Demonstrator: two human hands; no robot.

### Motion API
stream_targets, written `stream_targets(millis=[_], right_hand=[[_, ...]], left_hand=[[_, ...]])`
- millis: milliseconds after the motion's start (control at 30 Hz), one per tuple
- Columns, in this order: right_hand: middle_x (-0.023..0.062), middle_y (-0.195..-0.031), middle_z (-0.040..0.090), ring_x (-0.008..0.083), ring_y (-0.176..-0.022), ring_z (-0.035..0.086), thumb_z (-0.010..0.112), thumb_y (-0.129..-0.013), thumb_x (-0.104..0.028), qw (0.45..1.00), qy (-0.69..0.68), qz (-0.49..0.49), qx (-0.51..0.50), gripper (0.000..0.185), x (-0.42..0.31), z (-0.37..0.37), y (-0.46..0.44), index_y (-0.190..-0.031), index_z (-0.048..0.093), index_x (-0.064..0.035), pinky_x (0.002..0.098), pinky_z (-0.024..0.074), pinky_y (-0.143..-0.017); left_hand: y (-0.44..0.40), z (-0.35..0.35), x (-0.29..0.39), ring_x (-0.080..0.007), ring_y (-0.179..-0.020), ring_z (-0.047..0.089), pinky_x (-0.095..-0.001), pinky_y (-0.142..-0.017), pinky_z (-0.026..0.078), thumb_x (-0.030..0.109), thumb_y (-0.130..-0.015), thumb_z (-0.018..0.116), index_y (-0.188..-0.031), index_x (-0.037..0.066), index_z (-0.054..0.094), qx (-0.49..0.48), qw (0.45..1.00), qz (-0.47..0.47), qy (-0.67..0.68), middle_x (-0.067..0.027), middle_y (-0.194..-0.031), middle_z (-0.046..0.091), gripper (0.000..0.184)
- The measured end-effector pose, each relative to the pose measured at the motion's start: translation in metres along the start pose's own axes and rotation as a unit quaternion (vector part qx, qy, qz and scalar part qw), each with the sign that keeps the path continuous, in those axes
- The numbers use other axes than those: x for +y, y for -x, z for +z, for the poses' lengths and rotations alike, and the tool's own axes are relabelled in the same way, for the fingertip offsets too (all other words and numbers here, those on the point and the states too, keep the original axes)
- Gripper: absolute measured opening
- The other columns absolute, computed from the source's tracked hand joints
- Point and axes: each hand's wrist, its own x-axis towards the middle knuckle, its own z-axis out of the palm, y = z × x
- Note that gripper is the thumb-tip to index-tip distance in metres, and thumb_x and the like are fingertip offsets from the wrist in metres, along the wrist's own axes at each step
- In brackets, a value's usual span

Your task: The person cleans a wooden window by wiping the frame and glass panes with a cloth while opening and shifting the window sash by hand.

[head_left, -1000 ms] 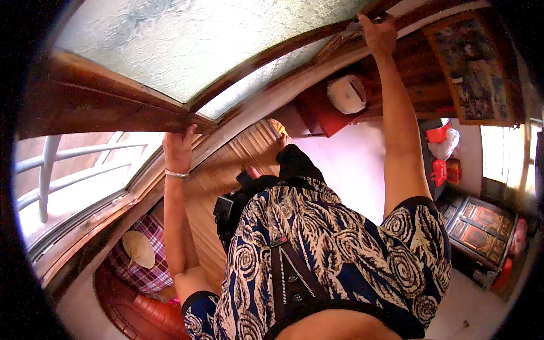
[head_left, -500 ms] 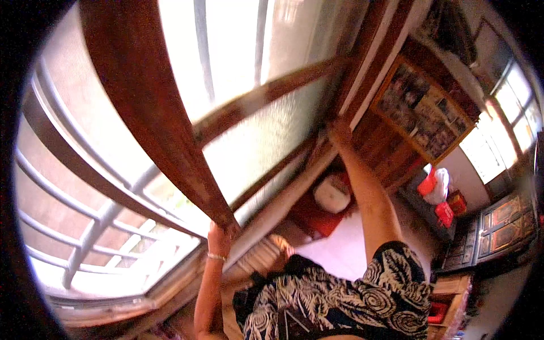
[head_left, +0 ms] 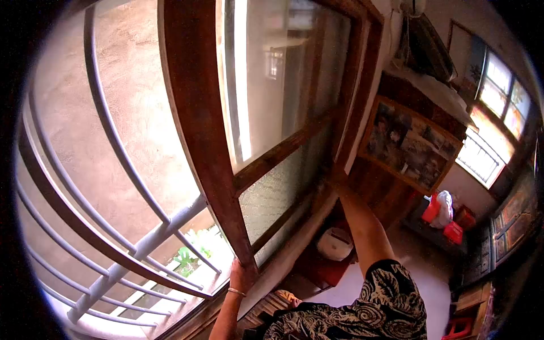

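A wooden window sash (head_left: pixel 195 113) with glass panes stands ajar in front of me, its lower corner near the sill. My left hand (head_left: pixel 240 276), with a bracelet on the wrist, grips that lower corner; its fingers are closed around the wood. My right arm reaches out to the far lower corner, where my right hand (head_left: pixel 338 178) touches the dark wood by the window frame (head_left: pixel 362 73). Shadow hides the fingers of that hand. Grey bars (head_left: pixel 116 130) run across the opening outside the sash.
Green leaves (head_left: pixel 190 260) show beyond the bars. To the right hangs a framed board of pictures (head_left: pixel 411 144). A pale, rounded container (head_left: pixel 334 243) rests on a red surface below the sill. Red and white bags (head_left: pixel 442 209) lie farther back, near a second window (head_left: pixel 481 158).
My view has shifted, and the sash now stands farther right in it, with more wall and bars showing at the left. Both hands remain at its lower corners.
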Motion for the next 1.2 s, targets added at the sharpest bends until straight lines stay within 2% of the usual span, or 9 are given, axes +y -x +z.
stream_targets(millis=[33, 100, 233, 300, 400, 500, 567, 667, 1200], right_hand=[[0.0157, -0.104, 0.057, 0.0236, -0.085, 0.055, 0.056, -0.083, -0.024, 0.998, -0.010, -0.043, 0.036, 0.044, -0.003, -0.004, -0.002, -0.120, 0.045, -0.0017, 0.0361, 0.0455, -0.074], [0.0155, -0.104, 0.057, 0.0235, -0.085, 0.055, 0.056, -0.083, -0.024, 0.996, -0.010, -0.067, 0.059, 0.044, 0.004, -0.011, -0.011, -0.119, 0.046, -0.0018, 0.0360, 0.0455, -0.074], [0.0151, -0.103, 0.057, 0.0233, -0.085, 0.055, 0.056, -0.083, -0.024, 0.995, -0.011, -0.066, 0.072, 0.043, 0.019, -0.021, -0.029, -0.118, 0.046, -0.0022, 0.0359, 0.0456, -0.074], [0.0149, -0.103, 0.057, 0.0231, -0.085, 0.055, 0.056, -0.082, -0.024, 0.995, -0.015, -0.066, 0.079, 0.043, 0.024, -0.024, -0.039, -0.118, 0.046, -0.0023, 0.0358, 0.0456, -0.074], [0.0146, -0.102, 0.057, 0.0230, -0.085, 0.055, 0.057, -0.082, -0.024, 0.994, -0.025, -0.066, 0.086, 0.042, 0.031, -0.031, -0.049, -0.117, 0.047, -0.0026, 0.0357, 0.0456, -0.074], [0.0143, -0.102, 0.057, 0.0228, -0.085, 0.055, 0.057, -0.082, -0.023, 0.993, -0.033, -0.065, 0.092, 0.041, 0.036, -0.034, -0.055, -0.117, 0.047, -0.0028, 0.0356, 0.0457, -0.073], [0.0141, -0.102, 0.057, 0.0227, -0.085, 0.055, 0.057, -0.082, -0.023, 0.993, -0.039, -0.064, 0.095, 0.041, 0.042, -0.035, -0.059, -0.116, 0.047, -0.0030, 0.0356, 0.0457, -0.073], [0.0138, -0.101, 0.057, 0.0225, -0.085, 0.055, 0.057, -0.082, -0.023, 0.992, -0.047, -0.062, 0.104, 0.040, 0.048, -0.040, -0.063, -0.115, 0.048, -0.0032, 0.0355, 0.0458, -0.073], [0.0122, -0.099, 0.058, 0.0215, -0.086, 0.055, 0.058, -0.081, -0.022, 0.988, -0.086, -0.054, 0.115, 0.037, 0.074, -0.050, -0.051, -0.112, 0.050, -0.0045, 0.0349, 0.0460, -0.072]], left_hand=[[-0.003, 0.009, -0.009, -0.0376, -0.078, 0.052, -0.0428, -0.068, 0.043, 0.016, -0.077, 0.054, -0.090, -0.001, 0.052, -0.014, 1.000, -0.001, -0.001, -0.0212, -0.080, 0.054, 0.021], [-0.015, 0.035, -0.026, -0.0395, -0.075, 0.054, -0.0434, -0.065, 0.044, 0.019, -0.077, 0.055, -0.088, -0.002, 0.052, -0.028, 0.943, -0.179, 0.278, -0.0225, -0.079, 0.055, 0.024], [-0.028, 0.057, -0.016, -0.0400, -0.076, 0.056, -0.0431, -0.064, 0.045, 0.021, -0.076, 0.058, -0.092, -0.003, 0.049, -0.026, 0.949, -0.193, 0.249, -0.0263, -0.082, 0.055, 0.030], [-0.036, 0.061, -0.009, -0.0405, -0.078, 0.056, -0.0435, -0.066, 0.045, 0.023, -0.076, 0.059, -0.096, -0.003, 0.047, -0.065, 0.993, -0.089, 0.041, -0.0264, -0.084, 0.054, 0.035], [-0.051, 0.092, -0.026, -0.0427, -0.082, 0.054, -0.0446, -0.068, 0.045, 0.025, -0.076, 0.059, -0.095, -0.004, 0.045, -0.067, 0.992, -0.100, 0.039, -0.0275, -0.088, 0.053, 0.038], [-0.062, 0.110, -0.018, -0.0436, -0.081, 0.052, -0.0452, -0.069, 0.044, 0.022, -0.077, 0.058, -0.094, -0.005, 0.043, -0.070, 0.966, -0.177, 0.177, -0.0268, -0.086, 0.051, 0.035], [-0.068, 0.109, 0.003, -0.0424, -0.080, 0.051, -0.0453, -0.068, 0.043, 0.021, -0.078, 0.057, -0.094, -0.004, 0.043, -0.028, 0.998, -0.043, 0.034, -0.0254, -0.083, 0.051, 0.032], [-0.081, 0.116, 0.011, -0.0415, -0.080, 0.051, -0.0451, -0.068, 0.042, 0.022, -0.078, 0.057, -0.093, -0.004, 0.043, -0.033, 0.994, -0.089, 0.046, -0.0242, -0.083, 0.050, 0.033], [-0.117, 0.158, 0.044, -0.0395, -0.087, 0.053, -0.0456, -0.069, 0.045, 0.021, -0.081, 0.052, -0.096, -0.001, 0.039, -0.088, 0.976, -0.102, -0.170, -0.0224, -0.093, 0.050, 0.029]])
